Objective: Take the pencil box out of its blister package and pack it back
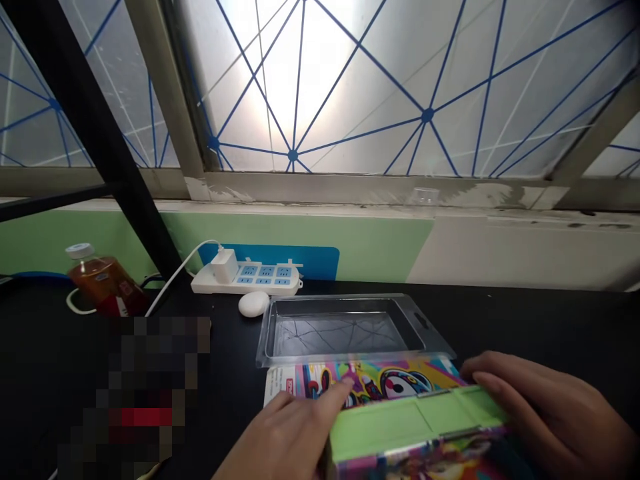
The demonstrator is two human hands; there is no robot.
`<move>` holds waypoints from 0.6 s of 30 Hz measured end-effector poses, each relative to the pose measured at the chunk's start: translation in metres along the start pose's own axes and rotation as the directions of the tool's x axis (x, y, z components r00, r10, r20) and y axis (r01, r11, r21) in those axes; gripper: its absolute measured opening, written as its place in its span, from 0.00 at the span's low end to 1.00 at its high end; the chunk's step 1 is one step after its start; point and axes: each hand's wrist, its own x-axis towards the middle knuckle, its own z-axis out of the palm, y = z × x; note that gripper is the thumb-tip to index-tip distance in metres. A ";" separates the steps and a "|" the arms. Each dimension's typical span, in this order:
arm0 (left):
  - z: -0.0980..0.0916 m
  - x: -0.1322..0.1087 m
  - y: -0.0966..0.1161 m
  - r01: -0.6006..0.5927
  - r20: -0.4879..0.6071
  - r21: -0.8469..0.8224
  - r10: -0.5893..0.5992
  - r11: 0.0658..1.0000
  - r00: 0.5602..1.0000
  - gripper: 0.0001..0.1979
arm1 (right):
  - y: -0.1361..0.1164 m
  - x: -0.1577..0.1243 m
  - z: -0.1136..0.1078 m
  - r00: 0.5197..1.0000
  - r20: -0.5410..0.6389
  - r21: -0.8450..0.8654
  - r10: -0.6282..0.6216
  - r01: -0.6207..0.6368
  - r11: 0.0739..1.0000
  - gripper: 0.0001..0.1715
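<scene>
Two hands, left (285, 437), right (547, 413), on a printed box (417, 420), bottom cut off

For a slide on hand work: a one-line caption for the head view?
The left hand and right hand hold a colourful green-lined case near a clear plastic tray.
</scene>
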 end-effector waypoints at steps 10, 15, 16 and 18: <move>0.003 0.002 -0.003 -0.004 0.118 0.164 -0.015 0.986 0.993 0.37 | -0.007 0.021 0.004 1.000 0.029 -0.039 0.007 -0.005 0.999 0.24; 0.004 0.000 -0.008 0.040 0.190 0.217 -0.082 0.975 0.978 0.35 | -0.031 0.024 0.019 0.979 0.113 -0.040 -0.170 0.175 0.984 0.13; 0.006 -0.002 -0.009 0.056 0.177 0.222 -0.096 0.973 0.980 0.36 | -0.036 0.024 0.020 0.975 0.127 -0.035 -0.183 0.189 0.981 0.12; 0.011 -0.004 -0.010 0.082 0.146 0.224 -0.117 0.971 0.982 0.40 | -0.046 0.024 0.019 0.970 0.152 -0.019 -0.191 0.196 0.980 0.11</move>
